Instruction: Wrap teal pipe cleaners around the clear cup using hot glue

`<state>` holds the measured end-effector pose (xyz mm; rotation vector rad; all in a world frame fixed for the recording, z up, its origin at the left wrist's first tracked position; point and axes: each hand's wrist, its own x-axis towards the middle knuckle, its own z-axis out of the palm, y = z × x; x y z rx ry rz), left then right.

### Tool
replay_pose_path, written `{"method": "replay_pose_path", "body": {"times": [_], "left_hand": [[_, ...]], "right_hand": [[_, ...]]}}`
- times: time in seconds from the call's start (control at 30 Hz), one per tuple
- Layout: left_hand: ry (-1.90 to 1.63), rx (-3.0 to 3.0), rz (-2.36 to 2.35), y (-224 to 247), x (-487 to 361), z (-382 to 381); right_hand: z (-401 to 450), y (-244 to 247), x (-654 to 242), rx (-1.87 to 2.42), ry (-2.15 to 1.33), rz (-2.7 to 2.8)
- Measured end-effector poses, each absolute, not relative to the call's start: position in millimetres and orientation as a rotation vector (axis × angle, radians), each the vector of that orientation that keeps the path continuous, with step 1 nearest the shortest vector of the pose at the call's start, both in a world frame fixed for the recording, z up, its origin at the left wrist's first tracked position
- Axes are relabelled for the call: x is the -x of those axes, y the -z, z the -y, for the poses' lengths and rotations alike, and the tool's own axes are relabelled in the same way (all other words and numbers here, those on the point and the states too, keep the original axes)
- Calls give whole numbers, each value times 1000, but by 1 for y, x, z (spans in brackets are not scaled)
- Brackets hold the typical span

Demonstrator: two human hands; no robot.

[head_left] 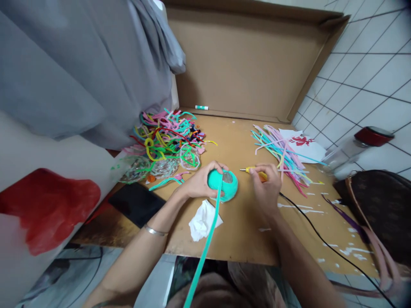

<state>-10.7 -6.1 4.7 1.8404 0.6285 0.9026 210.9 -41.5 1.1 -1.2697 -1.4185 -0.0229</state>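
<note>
My left hand (202,180) is wrapped round the left side of a teal fuzzy ball (230,188) that has a bare greyish patch on top. From the ball a long teal strip (208,241) runs down past the table's front edge. My right hand (267,185) grips a yellow corded tool (261,174), its metal tip pointing left at the ball and apart from it. Below the ball lies a crumpled white tissue (204,221).
A pile of coloured pipe cleaners (170,137) lies at the back left, a looser bundle (282,149) at the back right. A black cord (316,231) crosses the right side. A dark bag (379,205), a clear bottle (349,149) and a black flat object (138,203) flank the work area.
</note>
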Motion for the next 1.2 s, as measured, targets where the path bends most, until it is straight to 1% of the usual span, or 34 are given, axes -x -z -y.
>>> {"method": "replay_pose_path", "body": {"times": [0.13, 0.3, 0.37, 0.47, 0.63, 0.77, 1.0, 1.2], "left_hand": [[-916, -1815, -615, 0, 15, 0], [-923, -1765, -614, 5, 20, -6], [-925, -1757, -621, 5, 20, -6], [-928, -1756, -633, 4, 20, -5], [-925, -1770, -619, 1, 20, -4], [-910, -1761, -633, 1, 20, -4], [-886, -1766, -666, -2, 19, -1], [-873, -1758, -642, -2, 19, -2]], "right_hand": [[30, -1, -245, 1603, 191, 1327], [30, 4, -251, 2280, 308, 1610], [30, 7, -247, 2417, 286, 1676], [29, 10, -244, 2476, 247, 1662], [25, 10, -247, 2493, 174, 1576], [26, 6, -250, 2413, 153, 1506], [23, 3, -249, 2005, 54, 1290], [32, 2, -235, 1619, 220, 1399]]}}
